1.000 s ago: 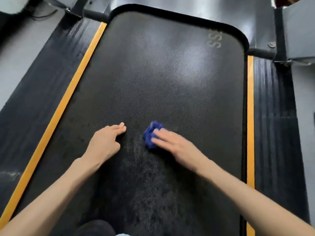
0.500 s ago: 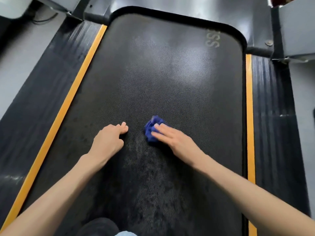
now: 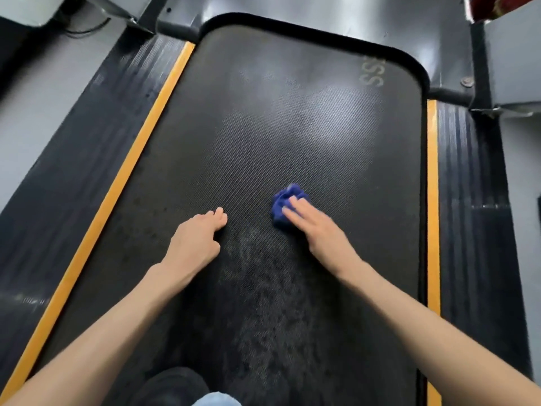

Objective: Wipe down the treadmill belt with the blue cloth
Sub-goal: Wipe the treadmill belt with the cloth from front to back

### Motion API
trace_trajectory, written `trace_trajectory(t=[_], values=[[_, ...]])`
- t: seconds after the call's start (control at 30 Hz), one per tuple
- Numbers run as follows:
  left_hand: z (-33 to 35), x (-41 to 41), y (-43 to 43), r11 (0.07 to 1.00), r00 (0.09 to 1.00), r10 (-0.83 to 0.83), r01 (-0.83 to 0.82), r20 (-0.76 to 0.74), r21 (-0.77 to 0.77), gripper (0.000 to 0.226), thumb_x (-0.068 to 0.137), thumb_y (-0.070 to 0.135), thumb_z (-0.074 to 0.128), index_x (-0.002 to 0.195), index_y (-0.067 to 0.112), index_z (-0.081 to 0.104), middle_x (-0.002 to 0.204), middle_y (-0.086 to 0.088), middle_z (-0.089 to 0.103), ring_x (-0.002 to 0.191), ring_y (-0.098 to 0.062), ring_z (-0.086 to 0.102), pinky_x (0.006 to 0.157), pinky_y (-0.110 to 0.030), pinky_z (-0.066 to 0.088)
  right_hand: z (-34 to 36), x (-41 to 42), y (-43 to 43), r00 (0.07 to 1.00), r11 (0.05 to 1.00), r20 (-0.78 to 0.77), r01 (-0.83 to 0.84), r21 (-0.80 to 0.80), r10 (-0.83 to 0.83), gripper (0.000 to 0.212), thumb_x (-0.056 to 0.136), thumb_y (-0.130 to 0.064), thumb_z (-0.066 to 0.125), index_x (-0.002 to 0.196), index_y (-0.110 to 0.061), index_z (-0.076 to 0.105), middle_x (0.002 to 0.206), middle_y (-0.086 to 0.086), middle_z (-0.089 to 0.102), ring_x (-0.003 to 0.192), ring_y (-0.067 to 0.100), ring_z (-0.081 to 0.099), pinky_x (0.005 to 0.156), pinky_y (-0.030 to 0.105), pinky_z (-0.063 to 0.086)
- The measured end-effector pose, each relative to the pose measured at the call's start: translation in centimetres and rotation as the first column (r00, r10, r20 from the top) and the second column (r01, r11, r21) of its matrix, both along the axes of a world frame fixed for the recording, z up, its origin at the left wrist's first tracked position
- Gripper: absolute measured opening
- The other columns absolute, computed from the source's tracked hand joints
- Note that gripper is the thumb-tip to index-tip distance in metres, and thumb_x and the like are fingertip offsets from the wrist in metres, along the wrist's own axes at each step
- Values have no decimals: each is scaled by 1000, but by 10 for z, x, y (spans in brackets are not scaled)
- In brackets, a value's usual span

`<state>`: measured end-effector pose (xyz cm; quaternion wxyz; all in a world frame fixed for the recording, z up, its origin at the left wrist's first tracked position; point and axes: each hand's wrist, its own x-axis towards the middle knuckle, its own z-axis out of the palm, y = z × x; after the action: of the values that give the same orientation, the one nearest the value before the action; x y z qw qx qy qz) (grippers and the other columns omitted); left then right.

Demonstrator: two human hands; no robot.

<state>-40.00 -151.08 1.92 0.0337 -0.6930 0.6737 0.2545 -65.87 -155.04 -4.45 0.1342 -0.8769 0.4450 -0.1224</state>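
A person leans over a treadmill belt (image 3: 292, 136), both bare forearms reaching forward from the bottom of the head view. The right hand (image 3: 320, 231) lies flat on a bunched blue cloth (image 3: 283, 204), its fingers (image 3: 295, 210) straight and close together, pressing the cloth onto the belt rather than curling round it (the hand is slightly blurred). The cloth sits on the belt's right half, about midway along its visible length, well apart from the right orange stripe (image 3: 432, 200).

The left hand (image 3: 194, 241) rests on the belt beside it, near the centre line, with a bare strip of belt between the two hands. Its fingers (image 3: 218, 215) lie together, loosely bent, and hold nothing.

A darker, mottled patch (image 3: 263, 303) runs down the belt's middle, from between the hands towards the person. Pale lettering (image 3: 371, 73) marks the belt's far right corner. A left orange stripe (image 3: 117, 186) and ribbed black side rails (image 3: 474, 215) border the belt, with grey floor (image 3: 23, 127) outside them. Dark clothing (image 3: 172, 385) shows at the bottom edge.
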Motion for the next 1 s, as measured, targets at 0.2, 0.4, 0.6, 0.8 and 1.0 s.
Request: trace_trajectory(t=[0.2, 0.4, 0.6, 0.8, 1.0], values=[[-8, 4, 8, 997, 997, -73, 74, -27, 14, 82, 72, -5, 43, 148, 17, 18, 157, 3, 9, 144, -15, 11, 116, -38, 18, -2, 33, -11, 878, 886, 129, 450, 108, -462, 54, 78, 4, 30, 128, 2, 52, 140, 21, 42, 133, 38, 35, 112, 35, 21], [-13, 6, 11, 997, 996, -70, 70, -57, -11, 84, 72, -8, 43, 148, 17, 16, 157, 4, 6, 144, -13, 8, 118, -36, 12, -3, 42, 46, 993, 993, 13, -116, -13, 116, 59, 75, -2, 35, 130, -12, 53, 140, 7, 47, 130, 22, 43, 108, 29, 29], [-17, 11, 18, 989, 988, -61, 41, -141, -139, 84, 70, -14, 41, 147, 12, 21, 155, 3, 12, 144, -14, 11, 116, -29, 4, -2, -17, -30, 850, 855, 94, 516, 51, -518, 59, 74, 12, 48, 131, -2, 50, 143, 19, 38, 135, 36, 33, 113, 34, 21], [-21, 35, 28, 933, 990, 139, -134, -9, -334, 59, 62, -16, 52, 119, -2, 60, 121, -18, 60, 111, -35, 56, 108, -44, 31, -14, 92, 26, 956, 974, 184, 226, 36, -228, 56, 74, 4, 37, 127, -3, 54, 139, 17, 46, 130, 33, 40, 110, 41, 28], [-10, 53, 41, 927, 974, 189, -136, 122, -348, 40, 61, -12, 59, 95, 4, 70, 95, -11, 67, 75, -31, 60, 88, -45, 46, -10, 79, 7, 982, 983, 56, -180, -46, 182, 52, 83, -2, 35, 132, -11, 51, 142, 10, 44, 131, 27, 41, 109, 39, 32]])
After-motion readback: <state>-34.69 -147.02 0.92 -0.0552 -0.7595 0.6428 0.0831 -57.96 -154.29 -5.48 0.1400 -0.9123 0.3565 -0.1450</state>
